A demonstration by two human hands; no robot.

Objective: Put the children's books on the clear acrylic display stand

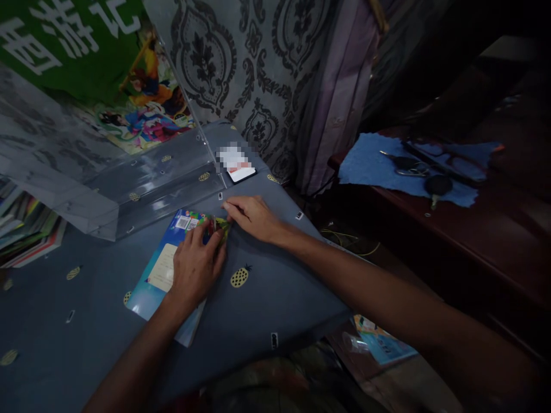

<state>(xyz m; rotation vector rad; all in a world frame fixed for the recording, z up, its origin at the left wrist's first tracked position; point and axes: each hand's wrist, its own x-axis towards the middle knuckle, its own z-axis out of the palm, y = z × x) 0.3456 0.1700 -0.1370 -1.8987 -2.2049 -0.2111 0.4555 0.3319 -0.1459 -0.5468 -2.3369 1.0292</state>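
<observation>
Reader: Grey-blue tablecloth [275, 292], printed with pineapples, forms the ground; what lies upon it at centre?

Author: One glossy blue book [161, 269], flat on the cloth with a barcode near its far end. All positions below are given relative to this book.

Reader: And the hands?

Author: Left hand [198, 264]: laid over the book's right half, fingers moderately spread, palm down. Right hand [252, 218]: just beside the book's far right corner, narrow, fingers curled; whether it pinches or touches that corner cannot be told.

Reader: How should the book handle?

Author: Probably light and pliable, its shiny cover inclined to slip; corners would crease first. A sound hold would be thumb and fingers about the long right edge, away from the corners.

Reader: What surrounds it?

Author: Beyond the book, a clear stand [159, 183]; beyond and to its right, a phone [241, 174]; to its left, stacked books [30, 229]; well apart to its right, a blue cloth [370, 163] bearing glasses [467, 166].
</observation>
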